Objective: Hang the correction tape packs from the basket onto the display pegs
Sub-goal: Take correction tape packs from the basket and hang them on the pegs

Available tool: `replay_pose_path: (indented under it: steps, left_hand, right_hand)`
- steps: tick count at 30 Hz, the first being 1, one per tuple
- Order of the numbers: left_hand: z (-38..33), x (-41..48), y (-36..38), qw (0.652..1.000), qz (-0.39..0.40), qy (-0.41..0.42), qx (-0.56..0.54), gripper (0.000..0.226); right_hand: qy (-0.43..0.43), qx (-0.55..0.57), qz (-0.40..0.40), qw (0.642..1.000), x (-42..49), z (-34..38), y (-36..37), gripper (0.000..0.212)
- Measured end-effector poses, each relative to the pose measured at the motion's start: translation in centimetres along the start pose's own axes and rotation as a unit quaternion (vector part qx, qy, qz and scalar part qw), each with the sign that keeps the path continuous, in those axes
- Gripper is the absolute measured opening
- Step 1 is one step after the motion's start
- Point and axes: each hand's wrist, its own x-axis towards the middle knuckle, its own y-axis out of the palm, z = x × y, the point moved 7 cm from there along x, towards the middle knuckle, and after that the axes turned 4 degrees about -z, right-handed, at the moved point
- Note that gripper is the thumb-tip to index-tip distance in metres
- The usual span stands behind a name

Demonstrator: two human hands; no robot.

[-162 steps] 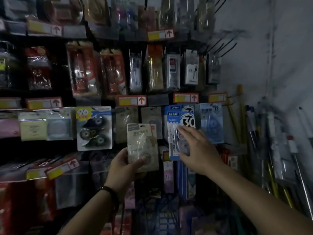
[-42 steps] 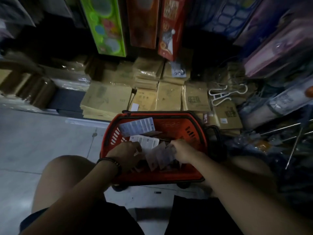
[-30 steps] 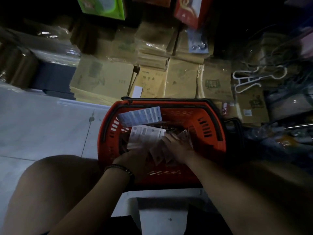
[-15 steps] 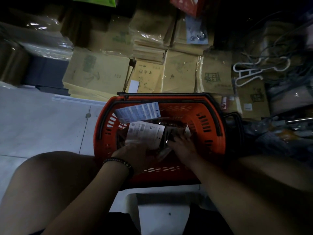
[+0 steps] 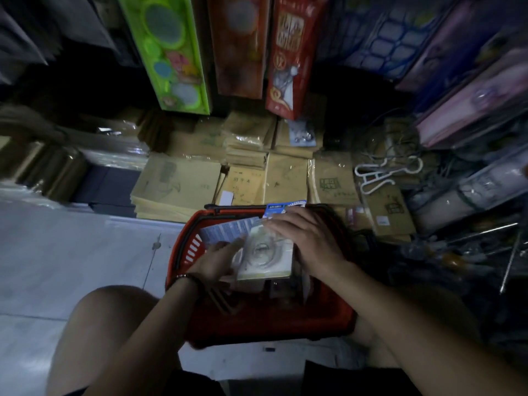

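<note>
Dim shop floor (image 5: 71, 252), centre frame: above the basket (image 5: 187, 247) the top pack (image 5: 267, 252) lies face up, long axis running up the frame, left hand (image 5: 217, 261) gripping its left edge, right hand (image 5: 311, 241) resting straight fingers (image 5: 283, 224) across its upper right, pegs out of view.

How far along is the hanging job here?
Done: cannot be judged; no display pegs are in view. In hand: the left hand grips a cream blister-card correction tape pack over the red plastic basket, the right hand lying across it. Left: hanging it, plus packs dimly visible below.
</note>
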Motion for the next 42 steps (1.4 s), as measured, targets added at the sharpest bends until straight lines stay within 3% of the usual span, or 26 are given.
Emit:
replay_pose_path:
  steps: [1, 4, 7, 8, 11, 14, 18, 20, 23, 25, 29, 34, 42]
  left_hand:
    - [-0.9, -1.8, 0.8, 0.997, 0.023, -0.014, -0.072, 0.095]
    - [-4.6, -7.5, 3.1, 0.969, 0.1, -0.006, -0.226, 0.051]
    - [-7.2, -10.1, 3.1, 0.949, 0.091, 0.086, -0.289, 0.018]
    - [-7.8, -11.1, 2.8, 0.945, 0.076, 0.106, -0.299, 0.015]
    - [-9.5, -13.6, 2.7, 0.931, 0.119, 0.142, -0.315, 0.045]
    - [-12.1, -16.1, 2.2, 0.911, 0.14, 0.196, -0.335, 0.042]
    - [-15.5, -19.1, 1.0, 0.9, 0.107, 0.267, -0.328, 0.041]
    - [-17.0, -20.7, 0.6, 0.895, 0.083, 0.281, -0.337, 0.038]
    - [-19.6, -23.1, -0.3, 0.888, 0.047, 0.313, -0.335, 0.041]
    - [-21.5, -24.5, -1.1, 0.878, 0.007, 0.352, -0.324, 0.049]
    - [-25.5, -28.2, -2.2, 0.858, -0.048, 0.418, -0.294, 0.056]
    - [-30.3, -31.8, -3.1, 0.842, 0.011, 0.431, -0.326, 0.033]
    - [-37.3, -37.6, -6.7, 0.8, -0.047, 0.513, -0.308, 0.025]
  right_hand:
    - [-0.011, -0.006, -0.026, 1.0, 0.3, 0.8, -1.7, 0.06]
    - [-0.05, -0.013, -0.077, 0.996, 0.9, 3.3, -5.7, 0.052]
    - [-0.056, 0.011, -0.094, 0.994, 1.3, 5.5, -8.8, 0.043]
    - [-0.058, 0.013, -0.101, 0.993, 1.5, 6.1, -9.9, 0.043]
    - [-0.115, -0.044, -0.128, 0.984, 2.2, 8.3, -13.4, 0.053]
    - [-0.14, -0.09, -0.11, 0.98, 3.0, 9.5, -16.5, 0.081]
    - [-0.104, -0.041, -0.129, 0.985, 3.3, 11.2, -21.4, 0.061]
    - [-0.095, -0.028, -0.136, 0.986, 3.2, 12.4, -23.4, 0.061]
    - [-0.077, -0.078, -0.117, 0.987, 3.7, 14.2, -25.3, 0.094]
    - [-0.083, -0.099, -0.131, 0.983, 4.4, 15.2, -26.6, 0.104]
    - [-0.095, -0.088, -0.172, 0.976, 5.8, 16.7, -30.2, 0.1]
    - [-0.11, -0.102, -0.229, 0.962, 7.8, 17.8, -36.1, 0.094]
    - [-0.115, -0.17, -0.295, 0.933, 12.5, 18.6, -46.6, 0.091]
